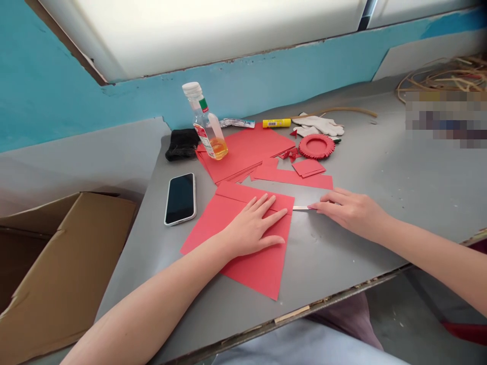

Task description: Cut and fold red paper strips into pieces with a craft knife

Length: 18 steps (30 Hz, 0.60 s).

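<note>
Red paper (pixel 262 276) lies near the front edge of the worktop (pixel 335 258), flat under the spread left hand (pixel 251 230); the right hand (pixel 352 212) pinches a thin strip (pixel 300 208) at the paper's side. Firm pressure, strip level, should prevent slipping.

Head view | left hand (pixel 256 228) flat on red paper (pixel 251 268) | right hand (pixel 348 210) pinching thin blade (pixel 301 208) at paper's edge | I see phone (pixel 180 198), bottle (pixel 209 126) beyond
</note>
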{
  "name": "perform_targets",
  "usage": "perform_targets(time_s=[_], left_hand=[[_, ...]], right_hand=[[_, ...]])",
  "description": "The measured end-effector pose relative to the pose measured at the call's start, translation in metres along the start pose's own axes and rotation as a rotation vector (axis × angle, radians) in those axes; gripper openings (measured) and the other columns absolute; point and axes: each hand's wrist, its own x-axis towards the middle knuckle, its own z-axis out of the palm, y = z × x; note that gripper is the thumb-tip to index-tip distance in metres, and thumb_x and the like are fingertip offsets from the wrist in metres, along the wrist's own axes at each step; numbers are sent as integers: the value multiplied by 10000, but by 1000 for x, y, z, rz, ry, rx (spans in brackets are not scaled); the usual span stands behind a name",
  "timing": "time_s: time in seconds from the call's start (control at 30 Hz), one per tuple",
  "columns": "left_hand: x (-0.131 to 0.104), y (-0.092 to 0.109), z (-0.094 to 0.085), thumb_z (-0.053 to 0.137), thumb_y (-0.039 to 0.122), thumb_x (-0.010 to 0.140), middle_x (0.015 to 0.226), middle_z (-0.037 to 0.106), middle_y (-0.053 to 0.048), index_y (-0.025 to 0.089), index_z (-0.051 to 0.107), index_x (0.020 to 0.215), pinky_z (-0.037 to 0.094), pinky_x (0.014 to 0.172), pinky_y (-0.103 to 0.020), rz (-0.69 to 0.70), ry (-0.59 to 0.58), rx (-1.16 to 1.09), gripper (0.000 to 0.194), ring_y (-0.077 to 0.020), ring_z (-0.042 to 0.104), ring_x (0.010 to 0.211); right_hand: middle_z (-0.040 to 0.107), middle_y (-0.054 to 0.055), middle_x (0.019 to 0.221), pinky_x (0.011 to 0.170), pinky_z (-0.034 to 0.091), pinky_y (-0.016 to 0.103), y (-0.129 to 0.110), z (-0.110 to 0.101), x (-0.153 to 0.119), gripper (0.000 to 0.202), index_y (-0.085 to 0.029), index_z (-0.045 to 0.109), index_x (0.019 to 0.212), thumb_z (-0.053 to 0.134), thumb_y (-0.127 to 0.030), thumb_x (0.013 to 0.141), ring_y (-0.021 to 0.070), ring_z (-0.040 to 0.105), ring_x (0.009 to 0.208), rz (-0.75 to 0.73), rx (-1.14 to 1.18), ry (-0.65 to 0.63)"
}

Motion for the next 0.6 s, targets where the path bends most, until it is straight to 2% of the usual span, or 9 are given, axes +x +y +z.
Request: perform_targets(time_s=[0.2, 0.3, 0.4, 0.6], left_hand=[[-9, 8, 1, 358, 649, 827, 1495, 138, -113, 246, 274, 1409, 171, 1086, -482, 71, -8, -30, 713, -313, 97, 1370], [-13, 14, 3, 341, 684, 805, 1483, 171, -145, 245, 281, 1408, 166, 1076, -507, 72, 7, -23, 749, -340, 106, 1363], [-13, 18, 5, 317, 721, 781, 1485, 168, -135, 241, 274, 1411, 129, 1070, -541, 67, 6, -26, 793, -362, 84, 1361], [-11, 17, 6, 261, 709, 808, 1490, 143, -111, 202, 192, 1433, 42, 1085, -527, 112, -23, -41, 808, -309, 88, 1373]], right_hand=[[653, 7, 818, 570, 372, 211, 2, -5, -3, 198, -237, 651, 943, 484, -167, 864, 108, 544, 719, 8, 75, 4], [652, 5, 835, 600, 388, 211, 4, -6, -8, 195, -242, 652, 948, 500, -163, 855, 108, 555, 737, -8, 129, -15], [651, 7, 824, 600, 393, 211, 6, -5, -10, 196, -244, 659, 933, 499, -163, 855, 106, 550, 722, -1, 165, -32], [650, 14, 827, 600, 399, 208, 10, 1, -9, 214, -251, 666, 906, 477, -162, 862, 102, 553, 722, 2, 196, -43]])
